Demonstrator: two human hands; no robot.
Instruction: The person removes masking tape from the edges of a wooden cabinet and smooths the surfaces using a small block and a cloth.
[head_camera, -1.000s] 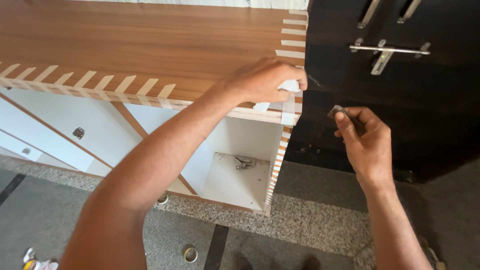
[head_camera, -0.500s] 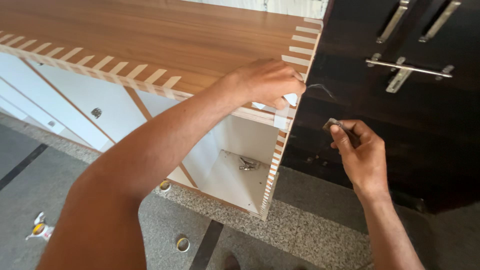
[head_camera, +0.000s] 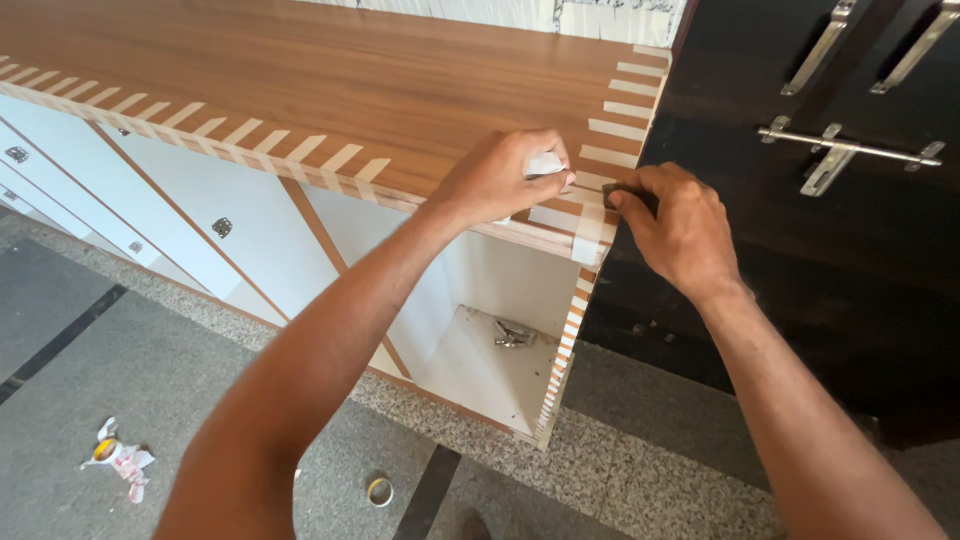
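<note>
On the far left of the granite floor (head_camera: 200, 400) lay a crumpled scrap of tape and paper (head_camera: 120, 462), and further right a small roll of tape (head_camera: 379, 490) sat beside a dark floor strip. Above them ran the wooden cabinet top (head_camera: 330, 80), its front and right edges lined with short strips of masking tape (head_camera: 300, 150). White cabinet doors (head_camera: 190, 210) hung below, one bay open, with a loose metal hinge (head_camera: 512, 334) lying on its bottom shelf. The left hand (head_camera: 500, 178) rested on the top's right corner, fingers curled around a white piece of tape (head_camera: 545, 163) and pressing it down. Just beside it, the right hand (head_camera: 675, 225) was clenched on a small dark tool (head_camera: 628, 197) held against the corner edge; most of the tool was hidden. Behind stood a dark door (head_camera: 800, 250) with a steel latch (head_camera: 840, 155), close to the cabinet's right end.
</note>
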